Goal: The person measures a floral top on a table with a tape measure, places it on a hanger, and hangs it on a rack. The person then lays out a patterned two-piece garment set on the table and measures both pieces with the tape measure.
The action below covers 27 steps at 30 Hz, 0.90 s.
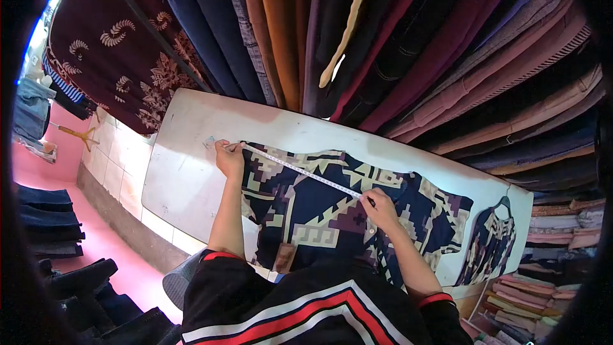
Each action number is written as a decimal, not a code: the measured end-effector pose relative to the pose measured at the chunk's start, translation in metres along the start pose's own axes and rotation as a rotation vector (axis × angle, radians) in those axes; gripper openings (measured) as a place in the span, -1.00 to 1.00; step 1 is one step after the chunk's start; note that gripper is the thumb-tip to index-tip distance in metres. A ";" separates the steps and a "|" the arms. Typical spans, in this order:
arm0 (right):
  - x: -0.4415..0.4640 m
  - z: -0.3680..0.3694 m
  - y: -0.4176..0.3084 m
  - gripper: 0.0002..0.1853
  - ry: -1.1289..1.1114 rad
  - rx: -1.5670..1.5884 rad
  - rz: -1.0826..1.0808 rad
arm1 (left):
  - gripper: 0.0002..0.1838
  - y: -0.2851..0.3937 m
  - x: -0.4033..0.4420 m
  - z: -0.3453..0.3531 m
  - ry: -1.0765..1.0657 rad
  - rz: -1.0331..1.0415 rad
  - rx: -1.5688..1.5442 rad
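Note:
A white measuring tape (pixel 300 172) is stretched straight across a patterned shirt (pixel 319 217) in navy, cream and purple, which lies spread on a white table. My left hand (pixel 230 158) pinches one end of the tape near the shirt's upper left edge. Around the middle of the shirt, my right hand (pixel 379 208) is closed on the tape's other stretch; a small dark bit shows at its fingers. A brown tag (pixel 285 258) lies on the shirt's lower left part.
The white table (pixel 185 153) runs diagonally below a row of hanging trousers (pixel 281 32). A second patterned garment on a hanger (pixel 488 243) lies at its right end. Folded clothes (pixel 536 307) are stacked at right, dark folded trousers (pixel 48 224) at left. A yellow hanger (pixel 83 134) hangs at left.

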State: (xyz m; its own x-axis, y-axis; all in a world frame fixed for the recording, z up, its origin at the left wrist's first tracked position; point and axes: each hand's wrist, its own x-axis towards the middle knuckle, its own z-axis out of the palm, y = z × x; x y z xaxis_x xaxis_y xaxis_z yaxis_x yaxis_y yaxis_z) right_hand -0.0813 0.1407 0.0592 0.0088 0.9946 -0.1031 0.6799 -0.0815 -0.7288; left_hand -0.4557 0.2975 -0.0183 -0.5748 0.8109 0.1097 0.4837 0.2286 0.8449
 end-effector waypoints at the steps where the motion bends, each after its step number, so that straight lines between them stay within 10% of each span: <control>1: 0.002 0.003 0.001 -0.84 0.010 -0.005 -0.016 | -0.57 -0.001 0.000 0.001 0.006 -0.020 0.055; 17: 0.012 0.000 0.004 -0.77 -0.046 -0.109 0.100 | -0.63 -0.017 0.006 0.015 0.063 0.138 0.147; 27: -0.012 -0.151 0.125 -0.72 0.137 -0.489 0.401 | -0.66 0.006 -0.006 0.010 0.071 0.195 0.179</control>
State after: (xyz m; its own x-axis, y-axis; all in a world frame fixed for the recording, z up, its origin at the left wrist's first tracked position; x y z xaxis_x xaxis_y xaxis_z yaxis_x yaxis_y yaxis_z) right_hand 0.1141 0.1278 0.0717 0.4033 0.8948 -0.1918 0.8597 -0.4422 -0.2556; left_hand -0.4432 0.2997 -0.0190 -0.5013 0.8105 0.3029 0.6949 0.1684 0.6991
